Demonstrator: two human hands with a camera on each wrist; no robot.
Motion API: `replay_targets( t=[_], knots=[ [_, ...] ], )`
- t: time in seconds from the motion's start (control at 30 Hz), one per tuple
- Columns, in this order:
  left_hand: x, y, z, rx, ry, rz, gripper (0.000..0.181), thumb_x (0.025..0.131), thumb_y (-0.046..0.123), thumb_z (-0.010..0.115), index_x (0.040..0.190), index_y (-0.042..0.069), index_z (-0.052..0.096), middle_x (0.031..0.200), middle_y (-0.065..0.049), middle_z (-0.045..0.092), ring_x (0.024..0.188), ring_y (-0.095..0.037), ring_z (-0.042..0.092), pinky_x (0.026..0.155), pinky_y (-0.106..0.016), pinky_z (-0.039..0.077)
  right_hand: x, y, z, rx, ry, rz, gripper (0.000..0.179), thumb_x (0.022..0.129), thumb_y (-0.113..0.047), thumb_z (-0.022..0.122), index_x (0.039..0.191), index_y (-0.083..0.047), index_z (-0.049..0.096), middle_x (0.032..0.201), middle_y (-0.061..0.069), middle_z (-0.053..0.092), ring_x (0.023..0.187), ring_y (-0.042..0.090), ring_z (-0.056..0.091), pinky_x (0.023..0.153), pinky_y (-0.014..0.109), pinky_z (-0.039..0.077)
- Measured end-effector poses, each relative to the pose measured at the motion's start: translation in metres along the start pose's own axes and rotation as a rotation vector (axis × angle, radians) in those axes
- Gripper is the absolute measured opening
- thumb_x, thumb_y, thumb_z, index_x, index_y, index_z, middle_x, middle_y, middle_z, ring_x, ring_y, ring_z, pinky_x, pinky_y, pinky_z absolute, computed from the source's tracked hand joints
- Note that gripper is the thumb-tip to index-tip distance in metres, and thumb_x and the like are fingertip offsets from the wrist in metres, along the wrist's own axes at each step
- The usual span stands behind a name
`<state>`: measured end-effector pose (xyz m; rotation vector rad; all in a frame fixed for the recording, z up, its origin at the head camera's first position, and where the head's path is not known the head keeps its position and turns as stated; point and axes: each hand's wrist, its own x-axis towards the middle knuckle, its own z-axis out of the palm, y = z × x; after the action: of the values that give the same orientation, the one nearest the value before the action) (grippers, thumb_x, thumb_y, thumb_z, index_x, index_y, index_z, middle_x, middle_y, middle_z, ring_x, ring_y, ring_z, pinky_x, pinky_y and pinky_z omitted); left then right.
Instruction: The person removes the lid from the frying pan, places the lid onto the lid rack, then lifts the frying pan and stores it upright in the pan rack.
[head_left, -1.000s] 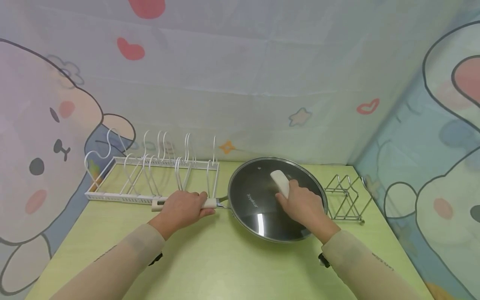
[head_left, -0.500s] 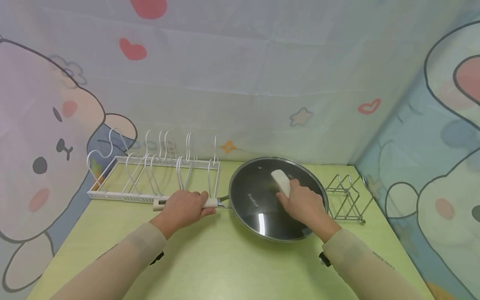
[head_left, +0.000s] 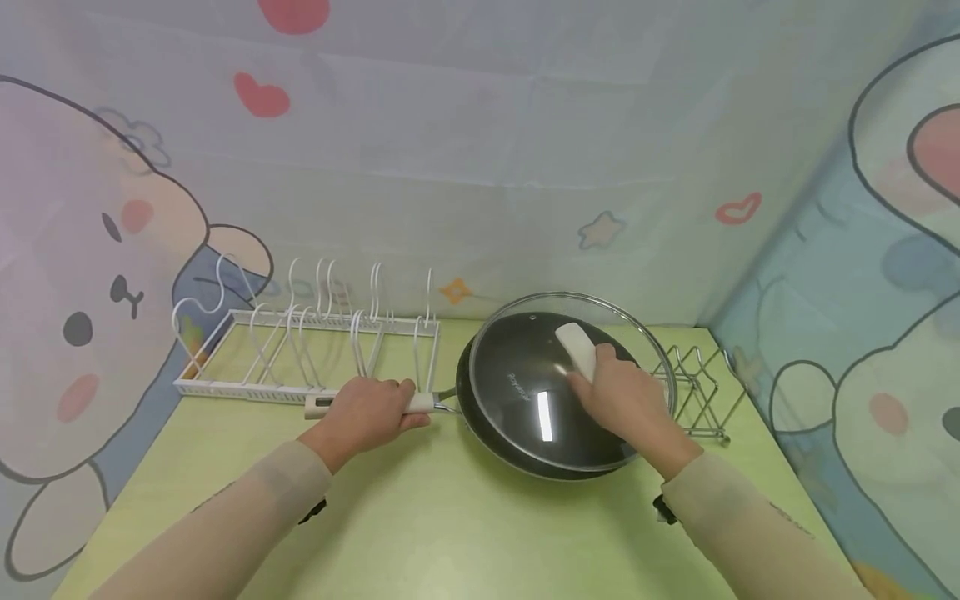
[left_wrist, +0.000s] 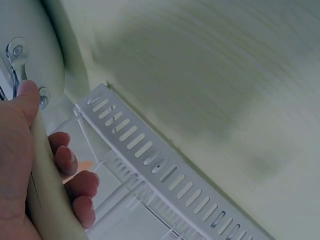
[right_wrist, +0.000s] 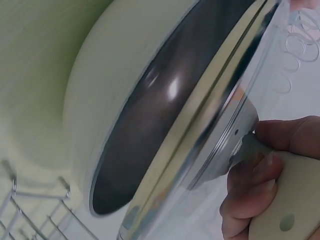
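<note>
A dark-lined pan [head_left: 480, 433] with a cream outside [right_wrist: 107, 65] rests on the green table. My left hand [head_left: 365, 421] grips its cream handle [head_left: 422, 403]; in the left wrist view the fingers wrap round that handle [left_wrist: 50, 190]. Above the pan, my right hand [head_left: 628, 392] holds a glass lid [head_left: 517, 392] by its cream knob [head_left: 577, 348]. The lid is raised off the pan and shifted to the right, with a gap between the two rims in the right wrist view. The knob [right_wrist: 290, 195] lies between thumb and curled fingers.
A white wire rack [head_left: 255, 393] with upright loops stands at the back left, close behind the pan handle. To the pan's right is a small metal rack [head_left: 697, 433], partly behind the lid. A printed cloth [head_left: 480, 167] hangs behind the table.
My right hand has lifted the lid off the pan and moved it up and to the right, uncovering the pan's left and front rim. The left hand and pan stay in place.
</note>
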<state>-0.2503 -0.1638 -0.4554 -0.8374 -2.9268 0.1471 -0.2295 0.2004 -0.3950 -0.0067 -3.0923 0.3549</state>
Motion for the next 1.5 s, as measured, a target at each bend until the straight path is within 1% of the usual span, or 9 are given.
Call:
replay_targets(
  t=[0.3, 0.43, 0.6, 0.7, 0.87, 1.0, 1.17, 1.3, 1.5],
  knots=[
    [0.001, 0.0, -0.002, -0.003, -0.021, -0.003, 0.051, 0.102, 0.061, 0.063, 0.096, 0.011, 0.057, 0.073, 0.001, 0.052, 0.059, -0.017, 0.048, 0.051, -0.035, 0.04, -0.01, 0.012, -0.013, -0.05, 0.124, -0.074, 0.056, 0.104, -0.045, 0.062, 0.126, 0.005, 0.049, 0.075, 0.017, 0.065, 0.054, 0.027, 0.058, 0.042, 0.039, 0.042],
    [-0.002, 0.001, -0.006, 0.028, 0.025, 0.019, 0.051, 0.1, 0.06, 0.066, 0.1, 0.009, 0.059, 0.079, -0.001, 0.057, 0.067, -0.021, 0.057, 0.058, -0.038, 0.049, -0.016, 0.019, -0.026, -0.094, 0.171, -0.086, 0.054, 0.104, -0.045, 0.063, 0.125, 0.003, 0.05, 0.076, 0.017, 0.068, 0.054, 0.03, 0.06, 0.043, 0.042, 0.041],
    [-0.008, 0.004, -0.011, 0.08, 0.091, 0.05, 0.053, 0.098, 0.058, 0.071, 0.108, 0.007, 0.062, 0.093, -0.005, 0.066, 0.087, -0.029, 0.067, 0.078, -0.044, 0.057, -0.025, 0.027, -0.043, -0.153, 0.22, -0.1, 0.053, 0.104, -0.046, 0.065, 0.127, 0.0, 0.053, 0.078, 0.017, 0.07, 0.057, 0.033, 0.063, 0.044, 0.046, 0.042],
    [-0.012, 0.005, -0.01, 0.1, 0.122, 0.065, 0.056, 0.096, 0.058, 0.073, 0.114, 0.006, 0.063, 0.102, -0.007, 0.069, 0.095, -0.031, 0.069, 0.084, -0.045, 0.057, -0.03, 0.032, -0.049, -0.178, 0.262, -0.124, 0.052, 0.102, -0.044, 0.068, 0.128, -0.001, 0.056, 0.078, 0.017, 0.07, 0.056, 0.035, 0.063, 0.044, 0.047, 0.043],
    [-0.016, 0.006, -0.008, 0.102, 0.155, 0.074, 0.056, 0.094, 0.057, 0.076, 0.116, 0.007, 0.064, 0.107, -0.008, 0.071, 0.097, -0.031, 0.068, 0.083, -0.044, 0.054, -0.037, 0.042, -0.057, -0.209, 0.285, -0.149, 0.053, 0.101, -0.045, 0.069, 0.131, -0.003, 0.056, 0.08, 0.018, 0.072, 0.057, 0.038, 0.063, 0.045, 0.049, 0.044],
    [-0.018, 0.007, -0.009, 0.113, 0.149, 0.072, 0.058, 0.094, 0.057, 0.077, 0.119, 0.007, 0.064, 0.11, -0.008, 0.071, 0.099, -0.03, 0.068, 0.085, -0.043, 0.054, -0.04, 0.05, -0.061, -0.225, 0.282, -0.173, 0.054, 0.102, -0.046, 0.068, 0.132, -0.005, 0.054, 0.083, 0.017, 0.073, 0.055, 0.034, 0.062, 0.044, 0.046, 0.042],
    [-0.019, 0.008, -0.008, 0.114, 0.126, 0.069, 0.06, 0.095, 0.057, 0.076, 0.124, 0.007, 0.064, 0.114, -0.008, 0.071, 0.103, -0.03, 0.068, 0.089, -0.045, 0.055, -0.044, 0.057, -0.061, -0.227, 0.321, -0.223, 0.051, 0.101, -0.045, 0.069, 0.128, -0.005, 0.051, 0.076, 0.01, 0.069, 0.05, 0.026, 0.053, 0.042, 0.041, 0.038],
    [-0.02, 0.01, -0.007, 0.1, 0.123, 0.07, 0.062, 0.095, 0.057, 0.076, 0.128, 0.007, 0.063, 0.119, -0.009, 0.07, 0.108, -0.031, 0.068, 0.094, -0.046, 0.055, -0.047, 0.06, -0.062, -0.231, 0.352, -0.229, 0.051, 0.1, -0.044, 0.07, 0.128, -0.006, 0.051, 0.077, 0.012, 0.069, 0.049, 0.028, 0.052, 0.042, 0.042, 0.037],
    [-0.02, 0.013, -0.007, 0.075, 0.163, 0.089, 0.06, 0.093, 0.055, 0.079, 0.126, 0.008, 0.061, 0.124, -0.008, 0.069, 0.11, -0.031, 0.067, 0.094, -0.046, 0.054, -0.052, 0.064, -0.065, -0.226, 0.413, -0.227, 0.052, 0.098, -0.04, 0.072, 0.132, -0.007, 0.052, 0.082, 0.016, 0.072, 0.048, 0.031, 0.054, 0.04, 0.042, 0.035]
  ],
)
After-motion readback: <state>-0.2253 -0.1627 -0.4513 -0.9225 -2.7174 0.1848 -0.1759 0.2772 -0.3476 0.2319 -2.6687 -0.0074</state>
